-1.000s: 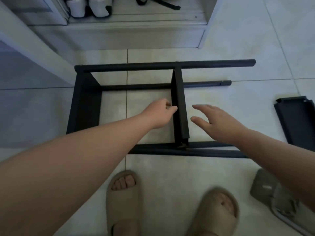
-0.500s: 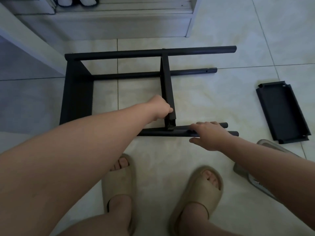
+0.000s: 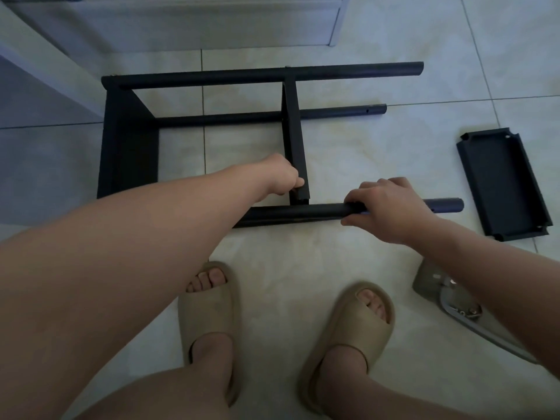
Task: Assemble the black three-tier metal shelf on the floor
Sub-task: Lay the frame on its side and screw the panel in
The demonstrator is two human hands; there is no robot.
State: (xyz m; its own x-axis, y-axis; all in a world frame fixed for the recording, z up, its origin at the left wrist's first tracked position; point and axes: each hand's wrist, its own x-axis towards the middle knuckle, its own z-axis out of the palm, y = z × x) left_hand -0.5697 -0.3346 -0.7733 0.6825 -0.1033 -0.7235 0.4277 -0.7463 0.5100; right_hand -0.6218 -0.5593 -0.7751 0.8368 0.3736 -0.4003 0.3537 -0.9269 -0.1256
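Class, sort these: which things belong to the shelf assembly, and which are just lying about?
Job: black metal shelf frame; loose black metal tray; left hand gripping middle panel; right hand gripping near pole.
Lying about: beige sandals; white cabinet.

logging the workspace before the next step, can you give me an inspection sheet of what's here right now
surface: pale tiled floor, grout lines showing
job's things: black frame lying on its side, two panels fitted between its poles; loose tray flat on the floor to its right, apart from it
clutter: grey packet with metal bits by the right arm, contents unclear
hands: left hand grips the near end of the middle panel; right hand grips the near pole, fingers curled over it
cables: nothing seen
surroundings: white cabinet base beyond the frame; beige slippers on the person's feet
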